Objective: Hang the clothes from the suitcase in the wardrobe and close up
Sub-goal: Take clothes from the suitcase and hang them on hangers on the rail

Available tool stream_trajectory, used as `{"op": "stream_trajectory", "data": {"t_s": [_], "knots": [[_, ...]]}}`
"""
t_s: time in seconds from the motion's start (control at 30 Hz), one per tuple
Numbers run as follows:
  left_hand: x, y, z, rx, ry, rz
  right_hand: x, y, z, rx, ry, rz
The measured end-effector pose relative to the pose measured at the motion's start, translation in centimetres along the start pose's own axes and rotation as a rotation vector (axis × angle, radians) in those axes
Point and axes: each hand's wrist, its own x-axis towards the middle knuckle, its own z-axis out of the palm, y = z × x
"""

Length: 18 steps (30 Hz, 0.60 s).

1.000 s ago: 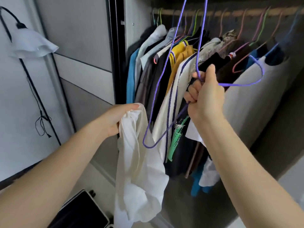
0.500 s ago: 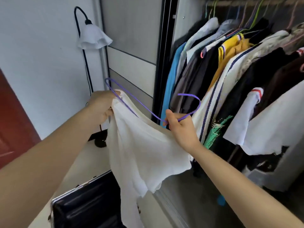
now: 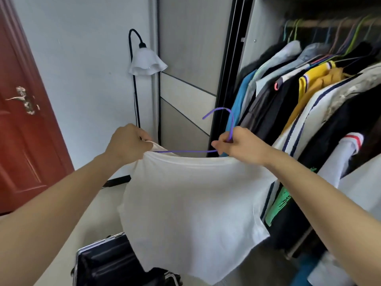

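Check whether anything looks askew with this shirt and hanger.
Only the purple hanger: one wire arm runs bare above the neckline of the white T-shirt, between left hand and right hand, so the shirt isn't seated yet. No damage.

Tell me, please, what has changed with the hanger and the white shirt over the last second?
The right hand has brought the purple hanger down from near the rail and leftward. It now lies level, its left end tucked into the white shirt by the left hand. The shirt, bunched before, now hangs spread between both hands. Unchanged: the left hand grips the shirt, the right the hanger; the suitcase stays on the floor.
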Motion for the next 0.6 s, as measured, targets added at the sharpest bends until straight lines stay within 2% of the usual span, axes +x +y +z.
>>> {"op": "stream_trajectory", "data": {"t_s": [0.17, 0.27, 0.37, 0.4, 0.5, 0.6], "knots": [[-0.1, 0.8, 0.4, 0.090, -0.007, 0.050, 1.6, -2.0, 1.3, -0.147, -0.167, -0.007], [-0.4, 1.2, 0.4, 0.036, -0.002, 0.059, 2.4, -1.8, -0.2, 0.040, -0.092, -0.016], [-1.0, 1.5, -0.3, -0.116, 0.024, 0.131, 2.6, -1.4, -0.9, 0.101, -0.089, -0.015], [-1.2, 1.2, -0.4, -0.093, -0.006, 0.189, 2.5, -1.4, -0.7, 0.124, -0.087, -0.008], [-1.6, -0.9, 0.2, 0.222, -0.125, 0.317, 2.3, -1.4, -0.8, 0.244, -0.079, 0.025], [-1.6, -1.6, 1.9, 0.320, -0.025, 0.362, 2.4, -2.3, -0.8, 0.256, -0.102, -0.013]]}}
